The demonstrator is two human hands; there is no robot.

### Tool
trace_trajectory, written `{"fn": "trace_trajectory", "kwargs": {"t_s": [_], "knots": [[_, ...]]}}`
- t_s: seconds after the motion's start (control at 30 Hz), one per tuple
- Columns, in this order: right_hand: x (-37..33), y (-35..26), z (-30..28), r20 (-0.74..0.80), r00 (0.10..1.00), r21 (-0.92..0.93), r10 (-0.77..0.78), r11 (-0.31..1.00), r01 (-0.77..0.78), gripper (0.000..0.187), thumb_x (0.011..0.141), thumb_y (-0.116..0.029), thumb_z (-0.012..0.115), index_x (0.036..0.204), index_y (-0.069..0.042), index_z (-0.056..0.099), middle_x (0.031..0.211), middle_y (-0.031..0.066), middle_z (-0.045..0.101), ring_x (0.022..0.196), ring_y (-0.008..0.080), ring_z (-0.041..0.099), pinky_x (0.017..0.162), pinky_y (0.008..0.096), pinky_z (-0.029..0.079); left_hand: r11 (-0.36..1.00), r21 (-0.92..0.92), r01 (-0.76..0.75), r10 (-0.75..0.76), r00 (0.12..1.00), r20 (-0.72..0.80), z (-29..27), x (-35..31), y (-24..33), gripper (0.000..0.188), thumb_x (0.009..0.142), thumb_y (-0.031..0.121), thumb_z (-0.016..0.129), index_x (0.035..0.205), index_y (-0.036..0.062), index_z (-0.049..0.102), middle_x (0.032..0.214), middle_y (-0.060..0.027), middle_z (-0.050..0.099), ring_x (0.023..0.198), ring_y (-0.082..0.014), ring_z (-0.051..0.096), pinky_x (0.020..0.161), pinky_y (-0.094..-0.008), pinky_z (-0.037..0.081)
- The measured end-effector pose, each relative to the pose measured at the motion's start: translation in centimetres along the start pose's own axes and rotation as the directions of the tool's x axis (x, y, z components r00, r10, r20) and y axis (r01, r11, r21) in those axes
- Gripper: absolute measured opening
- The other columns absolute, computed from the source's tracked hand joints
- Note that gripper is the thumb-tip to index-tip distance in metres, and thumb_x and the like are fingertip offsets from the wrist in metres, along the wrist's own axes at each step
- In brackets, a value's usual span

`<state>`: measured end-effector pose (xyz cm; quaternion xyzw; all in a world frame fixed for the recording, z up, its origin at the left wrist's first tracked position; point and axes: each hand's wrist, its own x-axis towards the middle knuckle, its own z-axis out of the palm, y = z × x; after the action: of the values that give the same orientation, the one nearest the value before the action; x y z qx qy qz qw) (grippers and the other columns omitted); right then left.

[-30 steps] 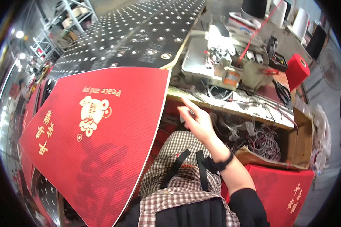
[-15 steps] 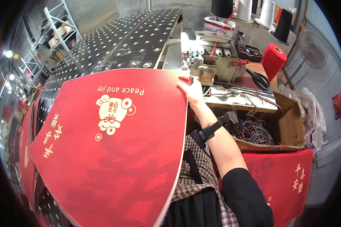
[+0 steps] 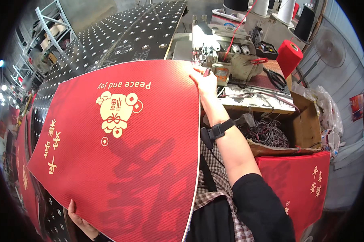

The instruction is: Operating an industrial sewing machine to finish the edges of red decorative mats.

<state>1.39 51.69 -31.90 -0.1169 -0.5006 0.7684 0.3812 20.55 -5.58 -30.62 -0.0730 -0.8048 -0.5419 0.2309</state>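
A large red floor mat with cream-coloured print and a pale edge spreads across the view, its far right corner at an overlock sewing machine. My right hand grips that corner just below the machine's lit needle area, thumb on the mat's face. A small dark red piece shows at its fingers; its kind is unclear. At the lower left my left hand holds the mat's near left edge, its fingers partly hidden by the mat. A black strap circles my right wrist.
A black table studded with metal balls extends behind the mat. On the right are thread cones, black-handled scissors, a cardboard box of tangled thread, a stack of red mats and a standing fan.
My left hand has come into view at the mat's lower left edge. The mat lies flatter and slightly shifted in the picture; my right hand stays at its corner by the machine.
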Motion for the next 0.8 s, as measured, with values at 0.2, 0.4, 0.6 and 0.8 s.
{"fn": "trace_trajectory", "kwargs": {"t_s": [0.2, 0.4, 0.6, 0.8], "knots": [[-5.7, -0.3, -1.4, 0.250, 0.925, -0.399, -0.285, 0.840, 0.367, 0.044, 0.077, -0.007, 0.070, 0.116, 0.004, 0.055, 0.112, 0.0138, 0.062, 0.106, 0.0210, 0.057, 0.096, 0.0334, 0.042, 0.997, -0.030, -0.072, 0.073, 0.997, 0.014, -1.6, -0.5, -4.9, 0.084, 0.084, 0.063, 0.050, 0.130, -0.0059, 0.035, 0.131, -0.0196, 0.041, 0.120, -0.0278, 0.046, 0.102, -0.0406, 0.040], [-8.3, -0.7, -2.7, 0.224, 0.972, -0.287, -0.071, 0.948, 0.135, 0.046, 0.081, -0.004, 0.066, 0.124, 0.002, 0.053, 0.122, 0.0138, 0.056, 0.117, 0.0203, 0.050, 0.102, 0.0333, 0.036, 0.997, -0.080, 0.019, -0.020, 1.000, -0.011, 3.7, 2.9, -2.7, 0.056, 0.095, 0.035, 0.049, 0.131, -0.0053, 0.034, 0.131, -0.0210, 0.042, 0.119, -0.0277, 0.047, 0.101, -0.0390, 0.041], [-3.5, -2.2, -1.2, 0.159, 0.987, -0.201, 0.004, 0.979, 0.028, 0.045, 0.081, -0.005, 0.067, 0.122, 0.005, 0.052, 0.121, 0.0136, 0.057, 0.112, 0.0183, 0.053, 0.099, 0.0319, 0.039, 0.999, 0.034, -0.014, 0.015, 0.999, -0.031, 7.7, 7.0, -2.6, 0.046, 0.093, 0.022, 0.053, 0.128, -0.0050, 0.041, 0.127, -0.0168, 0.049, 0.116, -0.0244, 0.050, 0.101, -0.0359, 0.042], [-9.0, -2.7, -2.5, 0.267, 0.960, -0.340, 0.077, 0.940, 0.019, 0.053, 0.079, -0.005, 0.067, 0.128, 0.004, 0.048, 0.128, 0.0148, 0.052, 0.120, 0.0189, 0.047, 0.103, 0.0318, 0.035, 0.285, -0.835, 0.470, -0.593, 0.771, 0.232, 11.4, 13.9, -1.7, 0.036, 0.090, 0.015, 0.051, 0.123, 0.0001, 0.050, 0.122, -0.0147, 0.057, 0.110, -0.0273, 0.056, 0.096, -0.0414, 0.047]]}}
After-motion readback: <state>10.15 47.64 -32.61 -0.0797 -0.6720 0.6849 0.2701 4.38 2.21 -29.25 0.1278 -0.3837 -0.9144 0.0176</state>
